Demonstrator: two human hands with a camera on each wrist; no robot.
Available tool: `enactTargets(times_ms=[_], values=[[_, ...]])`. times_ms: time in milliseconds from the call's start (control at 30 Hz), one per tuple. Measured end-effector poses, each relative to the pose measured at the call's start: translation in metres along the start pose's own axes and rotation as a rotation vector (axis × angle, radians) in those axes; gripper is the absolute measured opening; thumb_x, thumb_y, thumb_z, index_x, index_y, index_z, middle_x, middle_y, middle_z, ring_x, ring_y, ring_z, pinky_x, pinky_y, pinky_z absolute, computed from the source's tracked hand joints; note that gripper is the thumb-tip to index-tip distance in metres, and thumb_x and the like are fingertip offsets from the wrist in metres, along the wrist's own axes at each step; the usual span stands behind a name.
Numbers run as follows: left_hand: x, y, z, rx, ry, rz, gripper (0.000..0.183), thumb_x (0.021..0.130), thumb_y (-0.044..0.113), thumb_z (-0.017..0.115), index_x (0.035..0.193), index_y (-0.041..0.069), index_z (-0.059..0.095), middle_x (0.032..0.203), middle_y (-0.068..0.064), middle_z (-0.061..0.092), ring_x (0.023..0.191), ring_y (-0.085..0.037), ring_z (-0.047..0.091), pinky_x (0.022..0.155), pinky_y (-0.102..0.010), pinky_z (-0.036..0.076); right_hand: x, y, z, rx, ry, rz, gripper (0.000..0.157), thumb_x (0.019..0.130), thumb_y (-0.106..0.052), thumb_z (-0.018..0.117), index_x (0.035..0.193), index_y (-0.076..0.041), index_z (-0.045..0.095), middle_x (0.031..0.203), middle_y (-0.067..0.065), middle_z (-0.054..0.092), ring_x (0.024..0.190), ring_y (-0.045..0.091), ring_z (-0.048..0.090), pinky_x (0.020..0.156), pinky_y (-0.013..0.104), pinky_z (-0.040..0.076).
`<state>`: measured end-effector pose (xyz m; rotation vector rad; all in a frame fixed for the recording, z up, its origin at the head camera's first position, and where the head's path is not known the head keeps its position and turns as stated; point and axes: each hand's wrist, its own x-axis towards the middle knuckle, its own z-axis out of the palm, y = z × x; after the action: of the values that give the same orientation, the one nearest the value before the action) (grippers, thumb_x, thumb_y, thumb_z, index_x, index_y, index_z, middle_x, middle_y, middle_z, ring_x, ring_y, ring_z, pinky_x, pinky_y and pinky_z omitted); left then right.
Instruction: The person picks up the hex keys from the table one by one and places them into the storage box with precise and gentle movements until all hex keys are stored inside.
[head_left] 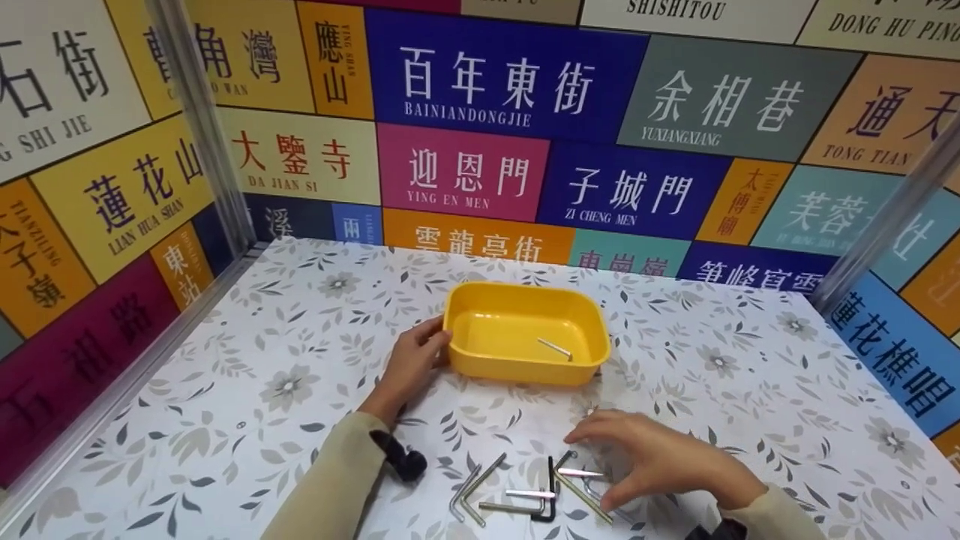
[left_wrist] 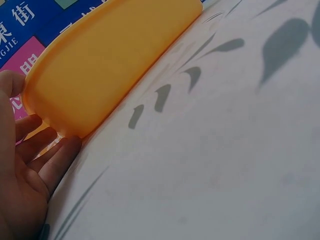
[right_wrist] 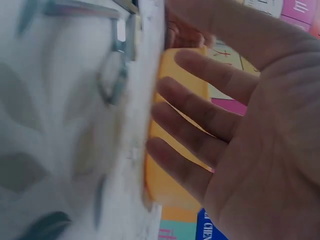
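A yellow plastic box [head_left: 529, 369] stands on the table, with one silver hex key [head_left: 555, 349] lying inside it. Against the box's left end rests my left hand [head_left: 411, 367], its fingers [left_wrist: 62, 160] touching the outer wall and the thumb near the rim. Several L-shaped hex keys lie loose in front of the box, among them a black hex key [head_left: 552, 480] and a brassy one [head_left: 484, 480]. Over the right side of this group hovers my right hand [head_left: 660, 457], thumb and fingers spread, holding nothing. It partly hides the rightmost keys.
A white tablecloth [head_left: 285, 390] with grey flowers and leaves covers the table. Panels [head_left: 510, 75] printed with Chinese characters stand behind and at both sides, with clear posts [head_left: 210, 135] at the corners.
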<state>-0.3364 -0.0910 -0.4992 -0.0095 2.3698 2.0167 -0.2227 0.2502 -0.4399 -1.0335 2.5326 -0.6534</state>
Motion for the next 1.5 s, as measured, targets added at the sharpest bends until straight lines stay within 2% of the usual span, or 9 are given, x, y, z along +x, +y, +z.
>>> enactTargets(times_ms=[100,233,400,500,600,867,1033,1267,1500], values=[[0.001,0.0,0.001,-0.003,-0.008,0.007,0.053,0.097,0.036,0.056,0.148,0.021,0.052,0.152,-0.001,0.053,0.136,-0.02,0.054,0.111,-0.04,0.049,-0.002,0.002,0.009,0.001,-0.008,0.001,0.076,0.074,-0.054,0.082,0.141,-0.031,0.056,0.148,-0.004,0.055,0.14,0.031,0.047,0.116,0.061,0.035],[0.002,0.0,0.002,-0.001,-0.016,0.022,0.053,0.097,0.036,0.057,0.148,0.021,0.052,0.152,-0.001,0.054,0.136,-0.02,0.054,0.111,-0.039,0.048,-0.003,0.006,0.017,0.055,-0.004,-0.056,0.074,0.078,-0.049,0.081,0.144,-0.028,0.054,0.151,0.0,0.052,0.142,0.025,0.046,0.12,0.047,0.036],[0.001,0.001,0.002,-0.001,-0.008,0.047,0.052,0.098,0.035,0.057,0.147,0.018,0.054,0.15,-0.003,0.056,0.135,-0.021,0.055,0.111,-0.04,0.049,0.0,0.01,0.02,0.049,0.092,-0.212,0.055,0.085,-0.036,0.079,0.135,-0.02,0.062,0.135,0.003,0.064,0.126,0.018,0.058,0.113,0.033,0.044],[0.001,0.002,0.001,-0.002,0.005,0.046,0.052,0.098,0.033,0.057,0.147,0.018,0.054,0.149,-0.003,0.057,0.133,-0.02,0.057,0.108,-0.04,0.051,0.003,0.012,0.021,0.044,0.145,-0.259,0.043,0.087,-0.026,0.078,0.127,-0.018,0.067,0.125,0.002,0.069,0.116,0.016,0.063,0.107,0.029,0.047],[0.001,0.002,0.001,0.005,0.011,0.035,0.052,0.098,0.034,0.057,0.148,0.019,0.053,0.15,-0.002,0.056,0.133,-0.02,0.057,0.107,-0.039,0.052,0.003,0.012,0.02,0.04,0.139,-0.236,0.042,0.086,-0.026,0.078,0.126,-0.019,0.068,0.124,-0.001,0.069,0.115,0.013,0.063,0.107,0.028,0.047],[0.0,0.001,0.002,-0.015,-0.014,0.031,0.053,0.098,0.034,0.057,0.149,0.02,0.051,0.152,-0.002,0.054,0.133,-0.02,0.057,0.107,-0.038,0.052,-0.005,0.012,0.017,0.016,0.042,-0.148,0.07,0.074,-0.046,0.084,0.137,-0.027,0.061,0.138,-0.004,0.061,0.128,0.015,0.054,0.114,0.034,0.042],[0.0,-0.002,0.002,-0.009,-0.013,0.014,0.052,0.098,0.035,0.056,0.148,0.022,0.052,0.151,0.0,0.055,0.134,-0.019,0.056,0.107,-0.037,0.051,-0.003,0.015,0.02,0.038,0.06,-0.148,0.066,0.076,-0.044,0.084,0.135,-0.026,0.062,0.139,0.001,0.061,0.129,0.017,0.054,0.114,0.034,0.042],[0.0,-0.004,0.001,-0.009,-0.008,0.02,0.052,0.098,0.035,0.056,0.148,0.02,0.052,0.151,-0.001,0.055,0.131,-0.019,0.058,0.103,-0.036,0.055,0.001,0.017,0.025,0.039,0.104,-0.131,0.061,0.078,-0.044,0.081,0.133,-0.025,0.065,0.143,0.005,0.061,0.133,0.024,0.055,0.115,0.042,0.042],[0.0,-0.003,-0.001,-0.002,-0.001,0.06,0.054,0.098,0.033,0.057,0.148,0.014,0.052,0.149,-0.005,0.057,0.132,-0.021,0.057,0.103,-0.039,0.055,0.01,0.02,0.031,0.142,0.159,-0.054,0.056,0.078,-0.043,0.082,0.128,-0.022,0.068,0.146,0.007,0.059,0.137,0.024,0.053,0.117,0.022,0.035]])
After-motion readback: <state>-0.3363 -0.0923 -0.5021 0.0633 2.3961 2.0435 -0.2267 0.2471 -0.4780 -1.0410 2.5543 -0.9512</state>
